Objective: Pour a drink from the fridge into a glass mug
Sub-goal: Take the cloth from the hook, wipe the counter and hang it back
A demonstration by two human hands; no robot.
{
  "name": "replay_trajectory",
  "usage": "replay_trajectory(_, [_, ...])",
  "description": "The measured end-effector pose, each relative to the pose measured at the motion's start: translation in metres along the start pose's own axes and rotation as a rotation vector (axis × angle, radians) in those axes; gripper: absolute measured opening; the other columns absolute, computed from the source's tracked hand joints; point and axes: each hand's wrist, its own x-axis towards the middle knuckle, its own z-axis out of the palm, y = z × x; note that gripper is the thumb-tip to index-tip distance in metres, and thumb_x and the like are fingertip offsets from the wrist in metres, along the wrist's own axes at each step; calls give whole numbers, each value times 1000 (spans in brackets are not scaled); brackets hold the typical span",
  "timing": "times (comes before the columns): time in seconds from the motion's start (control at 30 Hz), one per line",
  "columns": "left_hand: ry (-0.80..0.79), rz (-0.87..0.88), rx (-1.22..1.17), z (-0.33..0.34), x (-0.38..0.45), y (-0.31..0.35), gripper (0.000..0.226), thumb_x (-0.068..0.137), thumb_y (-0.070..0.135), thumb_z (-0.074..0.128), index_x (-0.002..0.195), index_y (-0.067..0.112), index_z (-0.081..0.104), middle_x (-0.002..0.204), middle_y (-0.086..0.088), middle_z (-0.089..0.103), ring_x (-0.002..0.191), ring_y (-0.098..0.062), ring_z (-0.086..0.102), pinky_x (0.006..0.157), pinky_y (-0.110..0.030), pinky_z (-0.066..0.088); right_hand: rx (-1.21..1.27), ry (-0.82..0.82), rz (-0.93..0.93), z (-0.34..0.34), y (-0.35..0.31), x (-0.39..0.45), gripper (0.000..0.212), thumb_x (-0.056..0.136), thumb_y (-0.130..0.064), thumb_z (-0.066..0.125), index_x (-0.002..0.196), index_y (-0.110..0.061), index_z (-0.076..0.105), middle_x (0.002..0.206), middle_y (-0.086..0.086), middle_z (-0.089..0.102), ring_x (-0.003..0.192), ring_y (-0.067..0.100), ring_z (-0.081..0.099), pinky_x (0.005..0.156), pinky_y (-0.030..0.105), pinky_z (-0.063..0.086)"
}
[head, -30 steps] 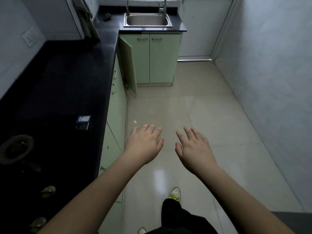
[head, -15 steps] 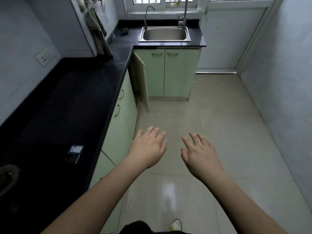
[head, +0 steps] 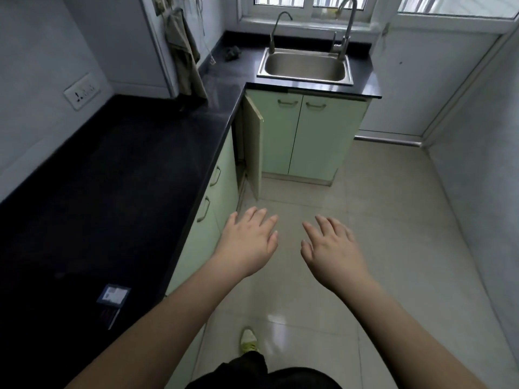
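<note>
Both hands out in front, palms down over the pale tiled floor (head: pixel 393 220): left hand (head: pixel 247 242) just off the edge of the mint-green lower cabinets (head: pixel 213 220), right hand (head: pixel 334 248) near it, fingers loosely spread, grip wide on both and holding nothing. No fridge, no drink, no glass mug anywhere in view; none of the task's things to be placed from here, so probably elsewhere in the room or behind. Long black stone tabletop (head: pixel 112 178) along the left, bare apart from a small dark card-like packet (head: pixel 113 294) near its front edge. Steel sink (head: pixel 306 66) with two curved taps at the far end under the window, one cabinet door (head: pixel 252 147) ajar at the corner, a drab cloth (head: pixel 182 60) hanging by the wall. Judged from the task alone: a glass mug likely rigid, smooth and breakable, best taken by its handle or wrapped round the body, set down gently on that hard stone. A drink container out of a fridge likely cold, perhaps wet with condensation and slippery, weight depending on fill; best held round the middle with a full grip, second hand free for the cap or to steady the mug while pouring.
</note>
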Motion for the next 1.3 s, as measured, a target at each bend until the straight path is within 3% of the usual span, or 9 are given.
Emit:
replay_trajectory(0.3, [37, 4, -18, -34, 94, -62, 53, 104, 43, 21, 155, 28, 22, 161, 1, 25, 149, -18, 15, 118, -47, 17, 3, 52, 3, -30, -21, 106, 51, 100, -42, 29, 149, -27, 30, 160, 5, 23, 146, 24, 18, 117, 38, 13])
replay_trajectory(0.47, [41, -35, -32, -43, 140, -84, 53, 103, 42, 21, 155, 30, 20, 162, 3, 24, 149, -16, 15, 119, -48, 16, -15, -2, -46, -37, -20, 164, 52, 100, -43, 29, 150, -30, 27, 161, 5, 19, 147, 25, 16, 117, 39, 12])
replay_trajectory(0.73, [51, -126, 18, -54, 240, -112, 54, 102, 43, 22, 154, 28, 23, 159, 2, 28, 147, -17, 21, 117, -49, 20, -8, 9, -112, -46, 1, 277, 54, 100, -44, 27, 151, -28, 24, 161, 5, 19, 147, 24, 16, 117, 38, 12])
replay_trajectory(1.0, [120, -260, 3, -77, 331, -135, 55, 102, 41, 24, 155, 30, 21, 163, 3, 21, 150, -16, 12, 118, -45, 19, 24, 22, -210, -73, 22, 392, 54, 100, -46, 27, 151, -28, 26, 160, 3, 22, 147, 22, 17, 117, 38, 15])
replay_trajectory(1.3, [173, -382, -23, -92, 395, -202, 57, 99, 43, 23, 154, 29, 24, 162, 1, 23, 150, -17, 13, 117, -46, 19, 8, 53, -344, -99, -21, 506, 54, 100, -47, 29, 151, -29, 27, 159, 2, 25, 145, 22, 20, 115, 36, 17])
